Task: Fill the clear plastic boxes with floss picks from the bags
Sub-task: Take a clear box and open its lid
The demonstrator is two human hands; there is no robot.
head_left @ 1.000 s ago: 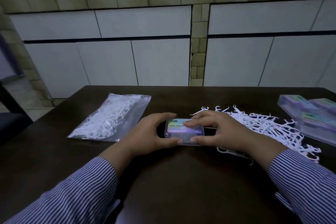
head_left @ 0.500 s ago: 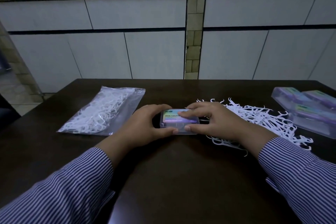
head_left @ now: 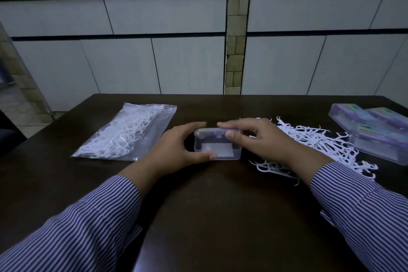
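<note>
Half a second ago the lid lay flat over the clear plastic box (head_left: 217, 148) with its coloured label facing up; now I have swung it up on its far hinge, and the box stands open in front of me on the dark tabletop (head_left: 220, 216).

My left hand (head_left: 176, 148) wraps the box's left end, thumb along the near edge and fingers curled round the far corner. My right hand (head_left: 262, 139) pinches the raised lid (head_left: 218, 133) along its top edge. Inside I see only a pale rectangle at the bottom, no picks as far as I can tell.

The risks, as I judge them: the lid is held up only by my pinch, so if I let go to reach for picks it may drop shut. The box looks light, and a loose left grip could let it skate or tip.

Just right of my right wrist sprawls the loose pile of floss picks (head_left: 313, 141); their hooked ends look tangled, so a grab may drag extras off the tabletop. Farther left lies the bag of floss picks (head_left: 125, 132), and far right the filled boxes (head_left: 375, 130).
</note>
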